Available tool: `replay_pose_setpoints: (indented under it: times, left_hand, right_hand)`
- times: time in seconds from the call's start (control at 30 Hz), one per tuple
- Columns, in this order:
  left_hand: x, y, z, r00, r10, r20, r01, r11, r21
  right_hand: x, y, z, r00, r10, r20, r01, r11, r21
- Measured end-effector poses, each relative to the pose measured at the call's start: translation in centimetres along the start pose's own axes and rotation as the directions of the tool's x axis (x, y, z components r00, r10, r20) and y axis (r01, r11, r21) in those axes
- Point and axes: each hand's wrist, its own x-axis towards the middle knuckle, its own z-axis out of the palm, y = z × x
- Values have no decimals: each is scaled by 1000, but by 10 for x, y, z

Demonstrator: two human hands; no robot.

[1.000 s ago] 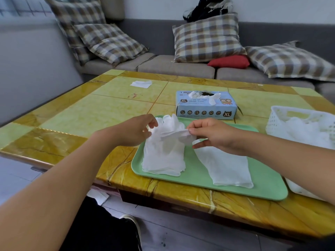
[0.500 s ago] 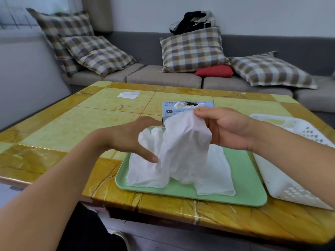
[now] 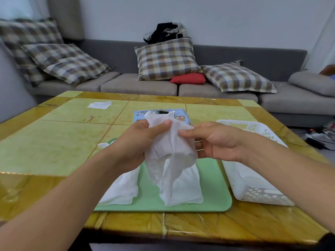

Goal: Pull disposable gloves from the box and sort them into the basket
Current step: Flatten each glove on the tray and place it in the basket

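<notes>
Sofa (image 3: 226, 57): grey, along the far wall, carrying plaid cushions (image 3: 166, 58), a red cushion (image 3: 188, 78) and a dark bundle (image 3: 165, 32) on its back.
Table (image 3: 54, 142): yellow-green tiles with amber marbled borders; it carries everything below.
Tray (image 3: 213, 189): pale green, at the near middle, with flat white gloves lying on it.
Basket (image 3: 253, 187): white perforated plastic, just right of the tray, holding something white.
Box (image 3: 179, 115): blue glove box beyond the tray, mostly hidden by the hands; Chinese characters and a cartoon print show on top, too small to read; a glove sticks out of its opening.
Left pile (image 3: 123, 189): white gloves at the tray's left, partly under the left forearm.
Right pile (image 3: 184, 189): white gloves at the tray's middle.
Held glove (image 3: 168, 153): thin, translucent white, hanging above the tray between both hands.
Left hand (image 3: 134, 142): thumb and fingers clamped on the held glove's upper left.
Right hand (image 3: 217, 140): thumb and fingers pinching the held glove's upper right edge.
Paper scrap (image 3: 99, 105): white, far left on the table.
</notes>
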Motion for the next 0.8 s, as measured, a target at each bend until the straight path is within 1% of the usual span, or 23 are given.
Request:
replay_pose_setpoints:
  times: [0.07, 0.17, 0.27, 0.3, 0.33, 0.37, 0.4, 0.43, 0.47, 0.5, 0.53, 0.57, 0.6, 0.67, 0.73, 0.8]
  left_hand:
    - [-2, 4, -2, 999, -29, 27, 28, 999, 22]
    - [9, 3, -12, 995, -100, -3, 99, 990, 97]
    - [24, -2, -14, 982, -180, -57, 188, 964, 190]
    - [30, -3, -13, 983, -167, -82, 182, 955, 235]
    - [36, -1, -10, 987, -114, -109, 139, 956, 260]
    - [41, 3, -7, 991, -21, -131, 56, 962, 266]
    - [44, 9, -4, 984, 99, -145, -59, 964, 258]
    - [46, 17, -2, 961, 236, -143, -190, 942, 277]
    - [45, 26, 1, 921, 368, -128, -311, 891, 330]
    - [43, 33, 1, 872, 480, -94, -408, 820, 401]
    - [41, 35, 1, 834, 550, -45, -470, 752, 463]
    - [40, 31, -2, 822, 569, 4, -490, 705, 512]
    - [38, 24, -4, 836, 546, 43, -475, 684, 554]
    - [39, 1, -13, 895, 427, 128, -402, 650, 645]
    - [39, -24, -23, 946, 213, 244, -323, 581, 747]
    - [37, -44, -26, 950, -1, 311, -275, 464, 842]
  right_hand:
    - [1, 0, -6, 1000, -23, 19, 23, 1000, -12]
    - [11, 3, -14, 999, -36, -11, 36, 999, -3]
    - [27, 11, -17, 993, 5, -122, -17, 995, -98]
    - [32, 11, -18, 987, -9, -159, -11, 992, -125]
    - [37, 8, -20, 980, -62, -190, 33, 988, -151]
    - [39, 3, -22, 964, -156, -214, 119, 978, -174]
    - [41, -5, -24, 934, -273, -230, 234, 955, -185]
    - [41, -12, -26, 891, -384, -241, 346, 919, -187]
    - [39, -19, -27, 846, -474, -244, 437, 879, -193]
    - [37, -24, -27, 804, -544, -241, 503, 838, -213]
    - [36, -25, -27, 774, -590, -231, 539, 805, -248]
    - [35, -22, -27, 765, -606, -216, 539, 787, -299]
    - [37, -15, -27, 780, -595, -192, 506, 782, -364]
    - [41, 5, -30, 856, -505, -113, 366, 746, -557]
    - [45, 27, -34, 930, -366, -21, 229, 625, -747]
    - [44, 41, -36, 963, -258, 74, 184, 437, -881]
